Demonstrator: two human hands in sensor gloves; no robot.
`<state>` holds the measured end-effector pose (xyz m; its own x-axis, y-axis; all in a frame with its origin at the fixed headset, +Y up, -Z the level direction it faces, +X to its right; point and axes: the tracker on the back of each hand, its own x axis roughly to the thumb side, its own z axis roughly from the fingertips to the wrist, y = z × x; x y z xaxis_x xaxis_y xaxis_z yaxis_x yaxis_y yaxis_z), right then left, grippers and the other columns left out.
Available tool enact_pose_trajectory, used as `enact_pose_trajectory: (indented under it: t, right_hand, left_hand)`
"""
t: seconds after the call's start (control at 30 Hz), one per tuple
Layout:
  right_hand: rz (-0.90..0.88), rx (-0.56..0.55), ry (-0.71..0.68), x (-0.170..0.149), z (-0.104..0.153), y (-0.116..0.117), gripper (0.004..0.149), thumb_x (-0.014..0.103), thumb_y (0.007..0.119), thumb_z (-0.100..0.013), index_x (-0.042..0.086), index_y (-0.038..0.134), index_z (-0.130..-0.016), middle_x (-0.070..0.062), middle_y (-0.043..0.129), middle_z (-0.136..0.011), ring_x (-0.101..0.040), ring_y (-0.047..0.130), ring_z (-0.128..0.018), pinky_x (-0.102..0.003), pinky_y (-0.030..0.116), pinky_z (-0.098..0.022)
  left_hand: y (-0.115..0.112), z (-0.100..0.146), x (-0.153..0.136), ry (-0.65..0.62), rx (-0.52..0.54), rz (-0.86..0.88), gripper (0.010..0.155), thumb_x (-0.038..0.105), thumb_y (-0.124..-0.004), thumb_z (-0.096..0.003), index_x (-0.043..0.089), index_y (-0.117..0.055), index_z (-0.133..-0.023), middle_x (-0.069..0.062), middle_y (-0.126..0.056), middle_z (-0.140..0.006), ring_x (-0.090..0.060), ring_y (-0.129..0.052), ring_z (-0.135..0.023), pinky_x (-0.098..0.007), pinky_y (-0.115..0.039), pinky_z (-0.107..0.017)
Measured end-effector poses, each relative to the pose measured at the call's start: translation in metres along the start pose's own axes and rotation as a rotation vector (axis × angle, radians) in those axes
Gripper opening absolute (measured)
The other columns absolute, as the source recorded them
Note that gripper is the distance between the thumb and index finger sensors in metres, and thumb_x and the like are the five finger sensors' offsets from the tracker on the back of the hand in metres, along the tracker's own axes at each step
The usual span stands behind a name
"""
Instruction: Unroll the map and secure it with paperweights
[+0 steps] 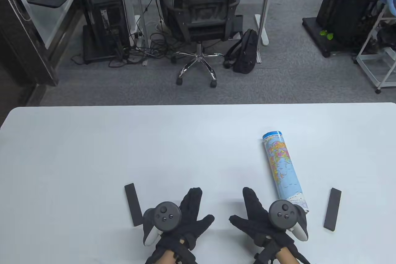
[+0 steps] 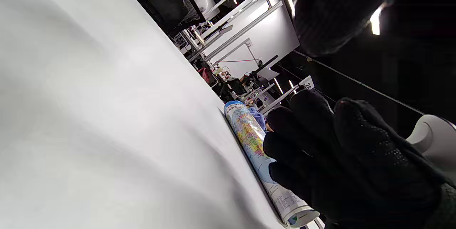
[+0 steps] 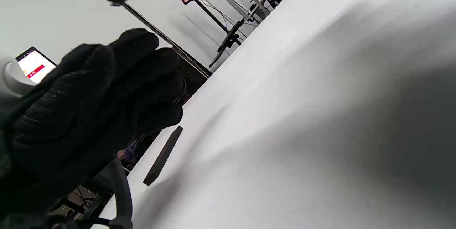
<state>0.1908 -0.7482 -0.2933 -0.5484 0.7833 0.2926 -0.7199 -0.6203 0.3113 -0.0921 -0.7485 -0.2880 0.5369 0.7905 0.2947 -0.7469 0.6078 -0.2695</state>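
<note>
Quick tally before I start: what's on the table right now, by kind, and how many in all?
Rolled map: 1, still rolled up, lying right of centre
Black paperweight bars: 2, left bar beside the left hand, right bar to the right of the map
Gloved hands: 2, left hand and right hand, both flat and holding nothing
Total: 5

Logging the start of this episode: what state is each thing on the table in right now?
map: rolled up, lying on the table, not held.
left paperweight: flat on the table, untouched.
right paperweight: flat on the table, untouched.
left hand: open, holding nothing.
right hand: open, holding nothing, beside the map's near end.
</note>
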Motion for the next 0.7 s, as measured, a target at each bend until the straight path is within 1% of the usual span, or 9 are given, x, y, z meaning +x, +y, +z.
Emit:
enact_pose_trajectory:
  t: [0.7]
  right_hand:
    - [-0.010,0.002,-0.003,0.0007,-0.0007,0.0001,0.085,0.044,0.072,-0.056,0.002,0.016,-0.104,-0.035,0.013,-0.105,-0.063,0.017,-0.088,-0.073,0.025,-0.056]
  left_hand:
    - [-0.0008,-0.0003,-0.0020,-0.034,-0.006,0.038,0.086,0.053,-0.074,-0.0526,0.017,-0.021,-0.110,-0.021,-0.027,-0.113,-0.049,-0.038,-0.101,-0.062,-0.048,-0.069]
